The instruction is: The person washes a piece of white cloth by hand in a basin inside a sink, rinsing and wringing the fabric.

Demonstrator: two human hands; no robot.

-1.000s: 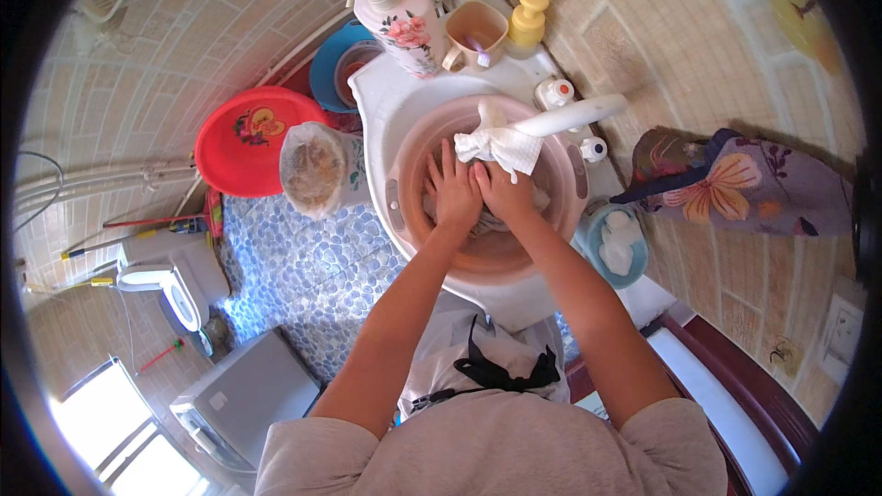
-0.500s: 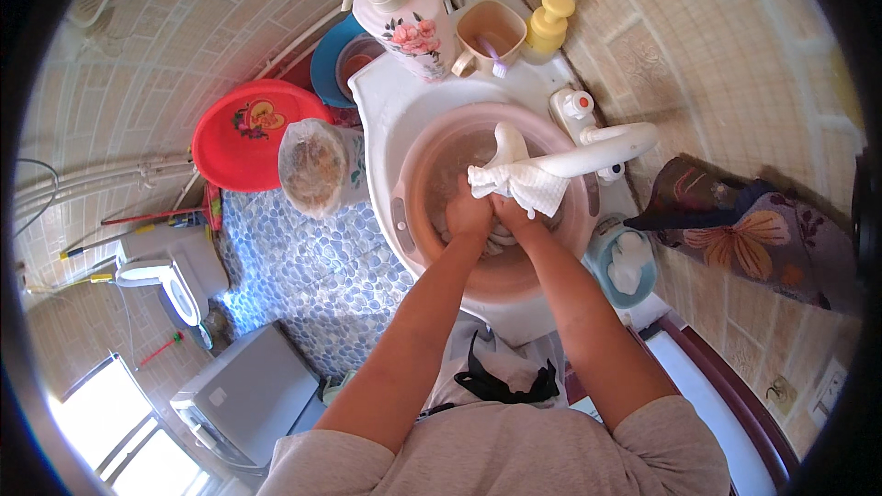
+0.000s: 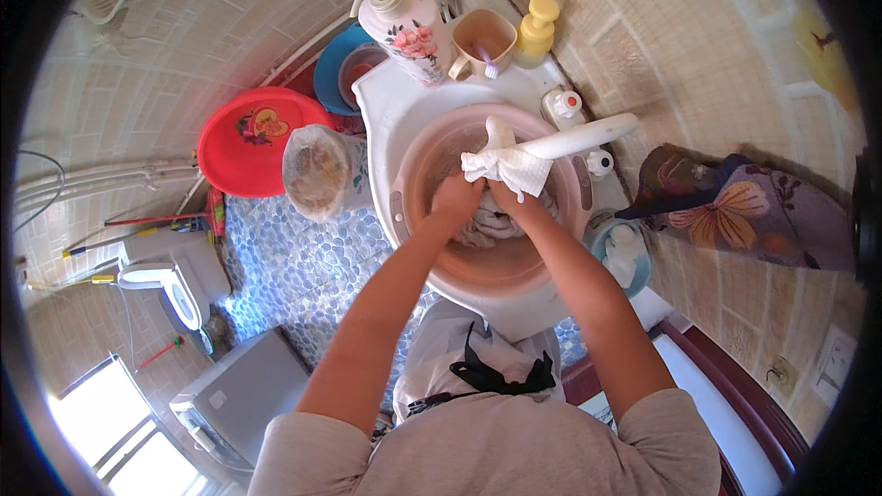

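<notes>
Forearms [image 3: 381, 301] angled down into my pink basin [image 3: 478, 280].
My left hand [image 3: 455, 197] and right hand [image 3: 505, 200] are close together at the crumpled pale cloth [image 3: 491, 227] inside it (fingers hidden, so I cannot tell whether they grip); above, a white rag [image 3: 516, 169] hangs on the faucet [image 3: 581, 135]; a flowered pump bottle [image 3: 404, 35] stands beyond.

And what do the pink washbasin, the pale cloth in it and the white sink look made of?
The pink washbasin: probably plastic, satin finish, judging by its evenly coloured, molded-looking rim. The pale cloth: matt textile, from its soft, bunched folds; the fibre can't be told. The white sink: possibly glazed ceramic, being smooth and faintly shiny.
</notes>
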